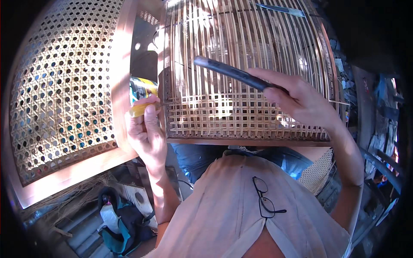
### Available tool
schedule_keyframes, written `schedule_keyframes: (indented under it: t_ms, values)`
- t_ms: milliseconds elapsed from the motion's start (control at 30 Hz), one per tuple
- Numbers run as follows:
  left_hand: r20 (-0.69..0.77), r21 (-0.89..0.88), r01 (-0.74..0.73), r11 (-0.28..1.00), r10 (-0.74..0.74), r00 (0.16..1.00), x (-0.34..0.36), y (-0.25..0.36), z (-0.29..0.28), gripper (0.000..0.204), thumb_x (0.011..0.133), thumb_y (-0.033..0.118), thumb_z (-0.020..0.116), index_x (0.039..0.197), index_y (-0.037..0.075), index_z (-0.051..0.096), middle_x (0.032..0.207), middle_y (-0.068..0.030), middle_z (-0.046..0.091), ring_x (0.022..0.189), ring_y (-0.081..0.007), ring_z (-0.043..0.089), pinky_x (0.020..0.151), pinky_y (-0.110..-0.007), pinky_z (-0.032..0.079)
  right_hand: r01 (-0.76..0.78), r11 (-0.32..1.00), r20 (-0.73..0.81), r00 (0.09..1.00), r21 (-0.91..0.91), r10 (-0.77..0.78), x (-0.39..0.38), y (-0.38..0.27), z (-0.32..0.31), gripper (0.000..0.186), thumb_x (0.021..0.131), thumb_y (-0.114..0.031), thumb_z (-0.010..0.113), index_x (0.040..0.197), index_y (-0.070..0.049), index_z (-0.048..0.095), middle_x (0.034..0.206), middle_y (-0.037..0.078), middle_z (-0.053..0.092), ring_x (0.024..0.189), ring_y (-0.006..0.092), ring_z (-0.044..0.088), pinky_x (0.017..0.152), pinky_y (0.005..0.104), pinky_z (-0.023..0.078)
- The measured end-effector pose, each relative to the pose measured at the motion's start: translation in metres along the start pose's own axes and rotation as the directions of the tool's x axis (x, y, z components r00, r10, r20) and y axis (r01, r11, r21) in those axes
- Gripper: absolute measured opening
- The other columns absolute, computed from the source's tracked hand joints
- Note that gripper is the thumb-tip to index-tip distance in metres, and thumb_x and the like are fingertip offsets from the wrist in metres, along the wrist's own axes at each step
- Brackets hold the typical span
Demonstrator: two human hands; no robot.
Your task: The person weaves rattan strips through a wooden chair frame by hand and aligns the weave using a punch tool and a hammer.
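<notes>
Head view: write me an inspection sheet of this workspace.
Surface: wooden frame strung with cane strips, cross-woven at the near end.
Things: yellow item, kind unclear; dark bar, raised over the strips.
Clutter: knife across the far strips; dark bundle, lower left.
Left hand: fingers on the yellow item.
Right hand: fingers around the dark bar.
Cables: thin dark curve by the left forearm, possibly a cord.
Surroundings: woven cane panel at left.

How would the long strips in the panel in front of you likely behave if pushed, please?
The strips would probably flex, being long and thin. Their far stretch may give more, since few crosswise strips brace it. Near the front rail, the woven part is likely firmer, because strips cross closely there.
</notes>
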State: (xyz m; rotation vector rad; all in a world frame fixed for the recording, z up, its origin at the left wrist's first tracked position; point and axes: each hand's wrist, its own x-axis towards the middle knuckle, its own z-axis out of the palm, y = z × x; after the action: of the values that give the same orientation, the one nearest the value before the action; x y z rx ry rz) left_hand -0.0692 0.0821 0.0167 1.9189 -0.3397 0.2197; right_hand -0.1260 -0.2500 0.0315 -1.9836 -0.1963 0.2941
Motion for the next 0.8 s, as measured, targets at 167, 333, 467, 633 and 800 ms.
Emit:
schedule_keyframes:
  t_ms: [167, 333, 467, 633, 800]
  values:
    - [0.008, -0.115, 0.042, 0.992, -0.042, 0.999, -0.003, -0.017, 0.008, 0.017, 0.107, 0.008, 0.05, 0.118, -0.002, 0.059, 0.11, -0.0101, 0.069, 0.099, -0.0135, 0.066, 0.09, -0.028, 0.053, 0.117, 0.993, 0.02, 0.993, -0.013, -0.117, 0.056, 0.013, 0.03, 0.042, 0.102, -0.017, 0.054, 0.143, -0.006, 0.055, 0.07, 0.006, 0.054, 0.061, 0.0141, 0.052, 0.058, 0.0325, 0.044]
    - [0.021, -0.049, 0.01, 0.999, -0.009, 1.0, -0.001, -0.019, 0.003, 0.014, 0.107, 0.007, 0.05, 0.114, -0.001, 0.059, 0.109, -0.0092, 0.069, 0.095, -0.0116, 0.065, 0.087, -0.026, 0.052, -0.108, 0.977, 0.169, 0.983, 0.182, 0.077, 0.091, -0.008, 0.039, 0.042, 0.104, -0.018, 0.052, 0.144, -0.01, 0.056, 0.066, 0.001, 0.053, 0.056, 0.0096, 0.05, 0.053, 0.03, 0.043]
    - [0.034, -0.015, 0.011, 1.0, -0.011, 0.999, -0.002, -0.016, 0.001, 0.013, 0.107, 0.007, 0.05, 0.115, -0.001, 0.058, 0.11, -0.0102, 0.068, 0.096, -0.0125, 0.065, 0.089, -0.027, 0.052, -0.041, 0.999, 0.291, 0.956, -0.022, 0.046, 0.102, -0.003, 0.046, 0.043, 0.105, -0.016, 0.053, 0.148, -0.012, 0.051, 0.075, 0.0, 0.061, 0.052, 0.0051, 0.051, 0.045, 0.0214, 0.042]
    - [-0.013, -0.053, -0.125, 0.991, 0.125, 0.992, -0.002, -0.025, 0.008, 0.011, 0.103, -0.003, 0.05, 0.114, -0.005, 0.054, 0.108, -0.013, 0.067, 0.094, -0.0144, 0.062, 0.087, -0.027, 0.05, -0.12, 0.987, 0.301, 0.95, 0.105, 0.084, 0.092, 0.001, 0.041, 0.042, 0.106, -0.021, 0.052, 0.148, -0.012, 0.052, 0.075, -0.001, 0.059, 0.053, 0.0047, 0.05, 0.047, 0.0209, 0.042]
    - [-0.042, -0.039, -0.07, 0.997, 0.068, 0.997, -0.004, -0.012, 0.008, 0.016, 0.103, 0.005, 0.053, 0.117, -0.003, 0.053, 0.109, -0.0189, 0.07, 0.089, -0.0185, 0.067, 0.079, -0.03, 0.055, -0.183, 0.982, 0.089, 0.98, 0.041, 0.179, 0.05, -0.007, 0.0, 0.044, 0.104, -0.028, 0.057, 0.143, -0.008, 0.057, 0.072, 0.0, 0.058, 0.06, 0.0074, 0.056, 0.053, 0.0247, 0.045]
